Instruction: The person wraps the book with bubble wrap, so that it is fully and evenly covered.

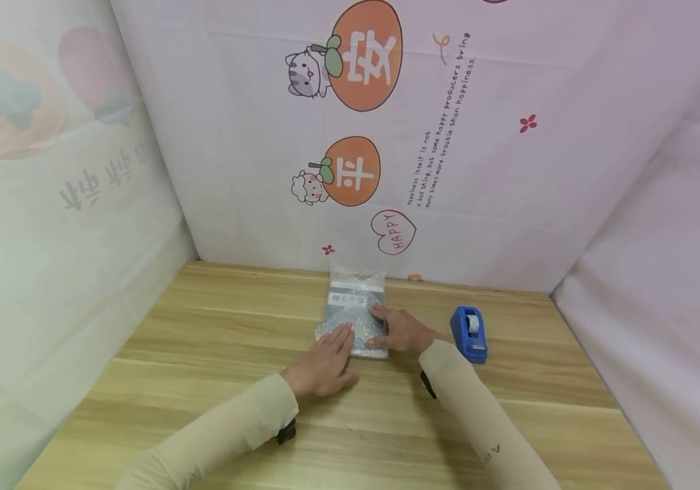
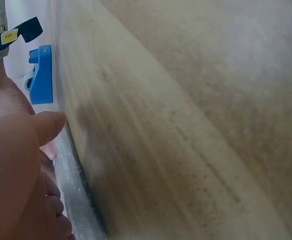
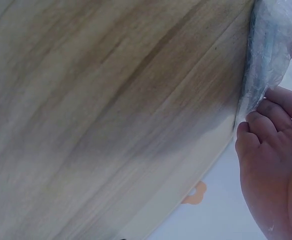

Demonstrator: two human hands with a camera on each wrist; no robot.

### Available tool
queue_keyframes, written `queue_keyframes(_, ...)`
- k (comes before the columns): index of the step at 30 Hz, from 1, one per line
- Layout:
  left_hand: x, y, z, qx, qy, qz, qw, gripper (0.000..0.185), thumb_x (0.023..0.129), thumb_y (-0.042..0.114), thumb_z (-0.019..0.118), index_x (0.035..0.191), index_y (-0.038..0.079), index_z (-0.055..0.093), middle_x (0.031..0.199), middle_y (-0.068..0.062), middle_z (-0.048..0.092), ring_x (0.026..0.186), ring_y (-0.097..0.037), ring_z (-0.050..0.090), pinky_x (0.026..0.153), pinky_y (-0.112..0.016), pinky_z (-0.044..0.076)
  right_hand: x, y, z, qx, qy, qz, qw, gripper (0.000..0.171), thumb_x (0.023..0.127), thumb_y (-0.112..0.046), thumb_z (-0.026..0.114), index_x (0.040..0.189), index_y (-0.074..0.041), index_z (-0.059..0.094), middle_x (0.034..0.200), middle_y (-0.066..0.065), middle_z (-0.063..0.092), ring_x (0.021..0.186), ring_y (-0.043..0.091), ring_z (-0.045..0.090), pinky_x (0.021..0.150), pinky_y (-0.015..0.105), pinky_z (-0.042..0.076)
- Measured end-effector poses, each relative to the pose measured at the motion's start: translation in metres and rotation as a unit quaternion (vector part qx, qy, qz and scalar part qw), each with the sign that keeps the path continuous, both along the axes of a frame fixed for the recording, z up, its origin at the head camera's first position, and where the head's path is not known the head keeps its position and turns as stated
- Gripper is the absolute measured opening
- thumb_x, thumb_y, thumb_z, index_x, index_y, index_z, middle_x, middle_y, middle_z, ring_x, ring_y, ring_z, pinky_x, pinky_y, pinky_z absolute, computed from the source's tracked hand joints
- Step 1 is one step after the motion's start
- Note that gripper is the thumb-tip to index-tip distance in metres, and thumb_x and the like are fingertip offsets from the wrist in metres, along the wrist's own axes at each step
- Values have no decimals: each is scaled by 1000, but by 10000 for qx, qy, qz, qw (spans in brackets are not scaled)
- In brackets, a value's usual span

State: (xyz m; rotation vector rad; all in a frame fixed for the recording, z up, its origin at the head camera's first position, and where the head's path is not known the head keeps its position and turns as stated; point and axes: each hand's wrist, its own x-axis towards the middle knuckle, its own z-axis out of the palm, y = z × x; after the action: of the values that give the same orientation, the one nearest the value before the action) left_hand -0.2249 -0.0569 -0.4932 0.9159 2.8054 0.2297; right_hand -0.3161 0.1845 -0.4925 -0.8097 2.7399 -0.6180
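A blue-and-white book [image 1: 345,299] lies on the table under clear bubble wrap [image 1: 358,331], with some of the wrap reaching past its far edge. My left hand [image 1: 323,361] rests on the near left part of the package, its fingers straight and together. At the right edge, my right hand [image 1: 407,330] holds the bubble wrap, thumb and index finger spread over its top. Seen from the right wrist, the curled fingers [image 3: 266,122] meet the side of the wrapped package [image 3: 268,47]. The book's underside is hidden.
A blue tape dispenser [image 1: 469,333] with a roll of tape stands to the right of my right hand. The wood-grain table [image 1: 233,327] ends at a printed white cloth [image 1: 252,170] behind, and more cloth hangs on both sides.
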Motion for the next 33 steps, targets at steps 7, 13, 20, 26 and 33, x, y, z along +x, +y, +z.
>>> queue_keyframes(7,-4,0,-5,172,36,44,9998,86,110,51,48,167,-3,16,178,-19,9,167,-33,12,136,-49,19,2,-3,4,84,-47,-90,9999,92,95,-45,78,160,5,37,170,23,30,159,40,31,130,52,30)
queue_keyframes(13,-6,0,-7,266,-13,82,9996,84,110,50,49,167,-3,18,178,-19,11,166,-33,14,135,-50,20,2,-3,6,206,-77,-19,9998,92,96,-45,76,161,5,35,171,22,29,160,40,30,130,52,30)
queue_keyframes(20,-8,3,-8,469,-194,266,9984,81,110,49,49,166,-3,22,177,-19,14,166,-34,16,135,-50,20,0,-2,5,255,-20,112,9996,93,97,-47,75,161,6,34,171,24,29,159,40,30,130,53,31)
queue_keyframes(26,-7,5,-5,415,-269,407,9979,82,109,53,48,167,0,23,178,-15,16,166,-30,17,136,-48,21,-1,0,2,413,61,143,9990,93,98,-52,71,162,4,34,172,22,29,159,38,32,130,52,32)
queue_keyframes(33,-9,6,-7,475,-193,410,9978,81,109,51,51,165,-2,27,177,-18,19,165,-32,20,134,-50,24,3,0,7,542,-95,87,9984,96,99,-56,67,165,2,28,175,19,24,162,37,26,132,51,28)
